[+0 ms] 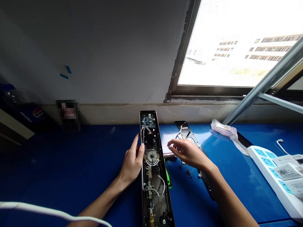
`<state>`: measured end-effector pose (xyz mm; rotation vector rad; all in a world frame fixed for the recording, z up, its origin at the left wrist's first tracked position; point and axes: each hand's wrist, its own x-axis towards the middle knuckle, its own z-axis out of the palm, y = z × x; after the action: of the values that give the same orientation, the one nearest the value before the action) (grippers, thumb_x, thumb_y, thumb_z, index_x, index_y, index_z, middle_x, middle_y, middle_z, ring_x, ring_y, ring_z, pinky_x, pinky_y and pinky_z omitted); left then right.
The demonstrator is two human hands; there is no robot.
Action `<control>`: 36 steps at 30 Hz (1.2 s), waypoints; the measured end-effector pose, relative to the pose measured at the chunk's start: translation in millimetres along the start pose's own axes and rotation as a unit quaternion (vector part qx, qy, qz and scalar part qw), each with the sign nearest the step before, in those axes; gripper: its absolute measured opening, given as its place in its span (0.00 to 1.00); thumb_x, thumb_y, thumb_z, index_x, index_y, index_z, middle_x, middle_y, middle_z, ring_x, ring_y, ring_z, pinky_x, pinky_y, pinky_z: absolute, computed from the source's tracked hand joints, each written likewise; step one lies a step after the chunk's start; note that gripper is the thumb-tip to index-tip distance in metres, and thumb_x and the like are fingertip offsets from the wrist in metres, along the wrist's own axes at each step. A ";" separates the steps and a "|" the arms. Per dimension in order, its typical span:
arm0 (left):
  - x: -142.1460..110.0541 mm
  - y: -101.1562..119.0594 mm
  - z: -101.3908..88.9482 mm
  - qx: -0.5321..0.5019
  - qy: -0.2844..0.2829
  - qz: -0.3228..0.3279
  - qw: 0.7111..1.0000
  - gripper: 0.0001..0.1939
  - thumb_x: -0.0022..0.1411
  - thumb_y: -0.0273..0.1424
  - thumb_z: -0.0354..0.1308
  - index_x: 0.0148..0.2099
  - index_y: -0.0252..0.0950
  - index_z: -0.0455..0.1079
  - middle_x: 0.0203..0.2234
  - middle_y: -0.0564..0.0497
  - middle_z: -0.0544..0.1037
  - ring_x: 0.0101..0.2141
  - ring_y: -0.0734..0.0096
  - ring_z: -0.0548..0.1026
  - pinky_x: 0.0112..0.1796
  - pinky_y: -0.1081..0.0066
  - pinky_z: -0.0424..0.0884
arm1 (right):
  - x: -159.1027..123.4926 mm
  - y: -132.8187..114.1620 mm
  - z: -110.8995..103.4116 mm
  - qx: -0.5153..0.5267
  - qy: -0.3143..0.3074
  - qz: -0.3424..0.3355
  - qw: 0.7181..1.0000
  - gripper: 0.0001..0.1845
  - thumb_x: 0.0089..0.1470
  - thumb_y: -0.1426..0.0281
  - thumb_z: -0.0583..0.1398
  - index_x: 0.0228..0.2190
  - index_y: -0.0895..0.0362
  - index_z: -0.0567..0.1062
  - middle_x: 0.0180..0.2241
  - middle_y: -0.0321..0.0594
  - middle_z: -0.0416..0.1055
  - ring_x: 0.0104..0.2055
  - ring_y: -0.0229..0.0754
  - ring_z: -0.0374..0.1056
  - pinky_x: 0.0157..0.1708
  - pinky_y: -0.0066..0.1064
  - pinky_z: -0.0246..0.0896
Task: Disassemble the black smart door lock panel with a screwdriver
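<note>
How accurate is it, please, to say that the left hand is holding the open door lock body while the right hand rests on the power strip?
Not quite: the head view shows the right hand hovering over a black metal plate, not on the power strip. The left hand does hold the open door lock body.

Left hand [131, 163] raised on its edge, right hand [188, 154] curled palm-down

You've got a glossy blue tabletop [69, 169] in front of you. Blk door lock [154, 206] w/ gold + silver bits, green tab [168, 176] by its side. Wht power strip [273, 178] w/ blue sockets. Pink-and-wht packet [223, 128]. Grey wall [89, 46] w/ 2 blue tape marks [65, 71]. Red-wht-blue Pepsi logo [38, 112].
</note>
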<state>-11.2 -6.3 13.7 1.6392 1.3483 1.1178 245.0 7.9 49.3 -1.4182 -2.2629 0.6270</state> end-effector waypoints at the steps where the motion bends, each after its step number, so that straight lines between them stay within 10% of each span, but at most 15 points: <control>1: 0.2 -0.7 0.1 -0.001 0.001 0.003 1.000 0.32 0.76 0.44 0.47 0.74 0.34 0.53 0.50 0.44 0.82 0.44 0.58 0.83 0.45 0.62 0.78 | 0.4 -0.3 2.2 -0.003 0.011 -0.003 1.000 0.13 0.68 0.63 0.55 0.42 0.54 0.77 0.35 0.40 0.76 0.31 0.39 0.69 0.32 0.32 0.63; 7: 1.5 -4.7 1.1 -0.022 -0.015 0.006 1.000 0.33 0.75 0.44 0.48 0.75 0.37 0.51 0.55 0.44 0.80 0.49 0.57 0.81 0.50 0.59 0.77 | 4.4 -7.7 16.7 -0.019 0.019 -0.051 0.998 0.12 0.66 0.65 0.58 0.49 0.52 0.77 0.47 0.45 0.75 0.50 0.48 0.68 0.51 0.41 0.66; 15: 2.4 -1.7 -0.4 -0.019 -0.035 0.010 0.999 0.33 0.76 0.44 0.46 0.76 0.36 0.49 0.51 0.43 0.82 0.45 0.56 0.82 0.50 0.57 0.77 | 5.5 -11.0 21.3 -0.038 -0.046 -0.079 0.995 0.08 0.63 0.67 0.61 0.39 0.53 0.82 0.40 0.43 0.77 0.47 0.47 0.68 0.49 0.40 0.65; 24: 6.5 5.5 -3.3 0.103 0.028 0.092 0.990 0.31 0.74 0.39 0.50 0.75 0.46 0.50 0.62 0.44 0.64 0.62 0.57 0.67 0.63 0.54 0.67 | 0.7 1.9 10.2 -0.039 -0.045 -0.043 0.997 0.12 0.62 0.60 0.63 0.41 0.53 0.83 0.39 0.42 0.79 0.47 0.50 0.69 0.47 0.41 0.67; 36: 61.5 22.4 -21.0 0.090 0.079 0.192 0.974 0.16 0.70 0.31 0.54 0.58 0.41 0.72 0.51 0.46 0.73 0.48 0.62 0.75 0.48 0.62 0.76 | 42.5 -19.4 -29.1 -0.039 0.128 -0.078 0.988 0.10 0.67 0.66 0.58 0.43 0.53 0.79 0.43 0.42 0.78 0.44 0.43 0.73 0.45 0.38 0.69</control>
<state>-18.3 50.0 52.4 2.0421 1.2935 1.4080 229.4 43.7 88.1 -1.2593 -2.1856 0.2911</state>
